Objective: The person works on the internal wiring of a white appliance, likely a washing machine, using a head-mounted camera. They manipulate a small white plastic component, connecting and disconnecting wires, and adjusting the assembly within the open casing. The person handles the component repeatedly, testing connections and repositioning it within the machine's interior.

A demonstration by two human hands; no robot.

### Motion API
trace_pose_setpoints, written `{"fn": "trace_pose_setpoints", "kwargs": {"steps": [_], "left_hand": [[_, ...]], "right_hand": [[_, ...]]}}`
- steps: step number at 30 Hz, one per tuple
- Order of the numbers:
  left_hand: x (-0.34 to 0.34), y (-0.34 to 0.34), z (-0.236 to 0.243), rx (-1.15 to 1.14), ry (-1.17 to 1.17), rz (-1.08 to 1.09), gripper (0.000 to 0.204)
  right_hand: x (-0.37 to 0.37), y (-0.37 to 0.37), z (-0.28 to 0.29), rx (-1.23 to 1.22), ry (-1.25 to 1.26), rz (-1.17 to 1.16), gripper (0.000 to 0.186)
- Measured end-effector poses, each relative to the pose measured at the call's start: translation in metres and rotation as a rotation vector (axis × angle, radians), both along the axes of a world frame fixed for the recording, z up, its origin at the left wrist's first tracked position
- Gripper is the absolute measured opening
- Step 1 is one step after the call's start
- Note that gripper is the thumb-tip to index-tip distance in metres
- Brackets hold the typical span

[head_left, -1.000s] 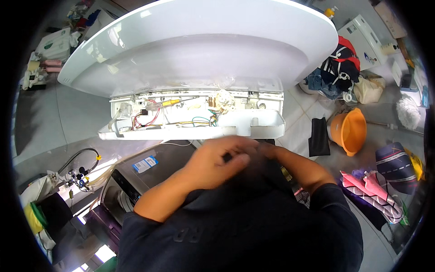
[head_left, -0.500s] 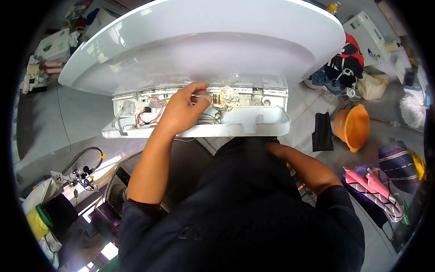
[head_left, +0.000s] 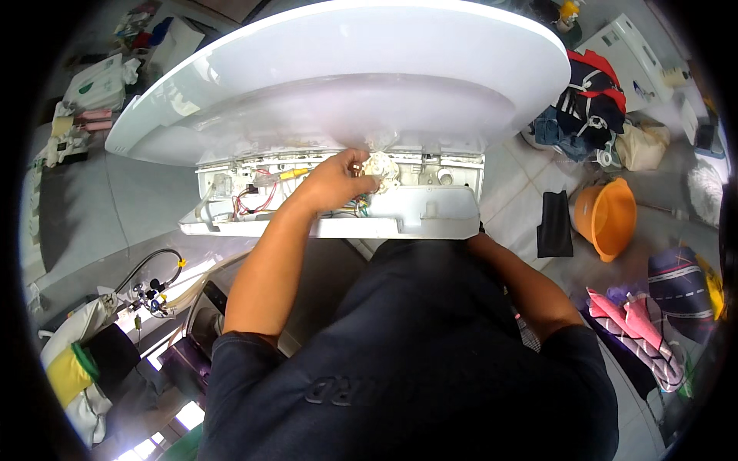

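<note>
A white appliance with a raised glossy lid [head_left: 346,46] has an open control compartment [head_left: 446,211] with coloured wires [head_left: 247,201] and a yellow-handled screwdriver [head_left: 292,174]. My left hand [head_left: 338,180] reaches into its middle, fingers closed around a cream plastic mechanism [head_left: 381,169]. My right hand [head_left: 480,247] is low by the compartment's right end, its fingers hidden.
An orange basin [head_left: 606,219] and black mat [head_left: 555,223] lie on the right, near clothes [head_left: 584,107] and folded pink cloth [head_left: 634,330]. A dark-topped machine [head_left: 307,276] sits below the compartment; hoses with gauges [head_left: 154,296] are at left.
My left hand has risen from below the compartment to its middle, then moved slightly right onto the cream mechanism. My right hand stays low at the right.
</note>
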State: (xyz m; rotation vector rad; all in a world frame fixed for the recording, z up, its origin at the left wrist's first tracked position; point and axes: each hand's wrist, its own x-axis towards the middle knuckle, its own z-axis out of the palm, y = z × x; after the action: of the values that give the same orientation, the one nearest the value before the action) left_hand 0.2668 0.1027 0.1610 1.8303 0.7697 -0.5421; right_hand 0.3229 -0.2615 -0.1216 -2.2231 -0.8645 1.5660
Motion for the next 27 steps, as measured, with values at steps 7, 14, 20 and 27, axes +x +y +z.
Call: {"fn": "trace_pose_setpoints", "kwargs": {"steps": [7, 14, 20, 27], "left_hand": [[-0.007, -0.006, 0.003, -0.125, -0.045, 0.083, 0.066], [-0.002, -0.012, 0.022, -0.084, -0.003, 0.046, 0.069], [-0.004, -0.01, 0.021, -0.107, -0.025, 0.083, 0.071], [-0.011, -0.004, 0.007, -0.234, -0.026, 0.145, 0.071]], "right_hand": [[0.03, -0.017, 0.038, 0.064, 0.234, 0.062, 0.039], [0.023, -0.005, -0.02, 0.088, -0.05, 0.02, 0.036], [0.041, -0.009, 0.034, 0.032, 0.034, -0.02, 0.036], [0.051, -0.02, 0.068, 0.093, -0.009, -0.005, 0.032]]}}
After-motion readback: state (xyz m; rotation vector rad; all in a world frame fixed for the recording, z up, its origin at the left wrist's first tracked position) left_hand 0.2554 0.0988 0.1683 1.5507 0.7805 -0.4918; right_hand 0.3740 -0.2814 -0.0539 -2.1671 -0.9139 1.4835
